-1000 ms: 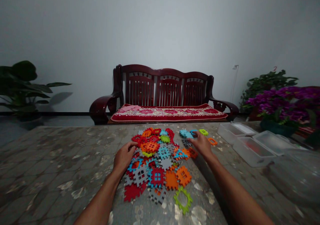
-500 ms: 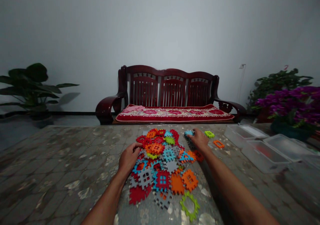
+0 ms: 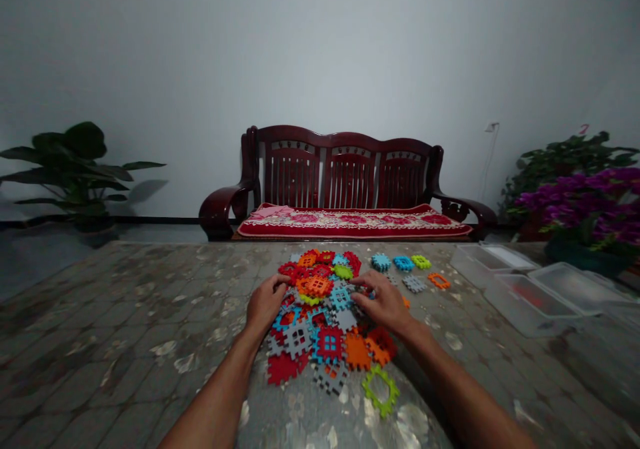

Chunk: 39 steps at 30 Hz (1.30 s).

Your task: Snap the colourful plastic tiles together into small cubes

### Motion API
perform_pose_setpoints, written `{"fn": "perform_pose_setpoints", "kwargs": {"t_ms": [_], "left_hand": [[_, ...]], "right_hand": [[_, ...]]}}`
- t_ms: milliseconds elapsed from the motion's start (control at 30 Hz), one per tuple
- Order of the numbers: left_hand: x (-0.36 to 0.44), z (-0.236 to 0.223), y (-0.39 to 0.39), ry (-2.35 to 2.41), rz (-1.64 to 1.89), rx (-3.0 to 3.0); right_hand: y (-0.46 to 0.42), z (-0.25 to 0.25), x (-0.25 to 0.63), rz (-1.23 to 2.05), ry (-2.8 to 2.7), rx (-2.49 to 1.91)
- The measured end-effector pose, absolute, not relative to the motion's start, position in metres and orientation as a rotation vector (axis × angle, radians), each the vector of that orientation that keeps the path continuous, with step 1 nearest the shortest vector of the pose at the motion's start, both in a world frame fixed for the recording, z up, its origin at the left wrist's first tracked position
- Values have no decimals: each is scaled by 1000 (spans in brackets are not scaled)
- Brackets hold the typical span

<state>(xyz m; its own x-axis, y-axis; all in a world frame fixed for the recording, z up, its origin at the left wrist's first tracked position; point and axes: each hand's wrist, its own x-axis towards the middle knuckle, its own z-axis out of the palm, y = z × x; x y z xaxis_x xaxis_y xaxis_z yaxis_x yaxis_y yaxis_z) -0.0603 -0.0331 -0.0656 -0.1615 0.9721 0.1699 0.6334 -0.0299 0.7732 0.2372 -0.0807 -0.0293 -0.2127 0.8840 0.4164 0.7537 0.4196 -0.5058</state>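
A heap of coloured interlocking plastic tiles in red, orange, blue, grey and green lies on the patterned table. My left hand rests on the heap's left edge with its fingers curled over the tiles. My right hand lies on the heap's right side, fingers bent down onto the pieces. Beyond it, set apart from the heap, lie two blue tiles, a green tile, a grey tile and an orange frame tile. A green frame tile lies nearest me.
Clear plastic boxes and lids stand on the table's right side. Purple flowers sit behind them. A dark wooden bench with a red cushion stands past the table, and a leafy plant at the far left.
My right hand has drawn back from the separate tiles at the far right onto the heap. The left hand stays at the heap's left edge.
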Motion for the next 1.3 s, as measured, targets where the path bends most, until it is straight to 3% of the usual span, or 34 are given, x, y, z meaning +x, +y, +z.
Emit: {"fn": "perform_pose_setpoints", "kwargs": {"t_ms": [400, 833, 1000, 1300], "left_hand": [[-61, -66, -32, 1809, 1038, 1671], [-62, -62, -32, 1803, 1040, 1688], [-62, -63, -32, 1788, 1062, 1688], [-66, -73, -26, 1801, 1033, 1712]], "right_hand": [[-91, -12, 194, 59, -2308, -1583], [-100, -23, 201, 343, -2029, -1512], [-101, -42, 237, 247, -1858, -1477], [-106, -69, 336, 159, -1637, -1799]]}}
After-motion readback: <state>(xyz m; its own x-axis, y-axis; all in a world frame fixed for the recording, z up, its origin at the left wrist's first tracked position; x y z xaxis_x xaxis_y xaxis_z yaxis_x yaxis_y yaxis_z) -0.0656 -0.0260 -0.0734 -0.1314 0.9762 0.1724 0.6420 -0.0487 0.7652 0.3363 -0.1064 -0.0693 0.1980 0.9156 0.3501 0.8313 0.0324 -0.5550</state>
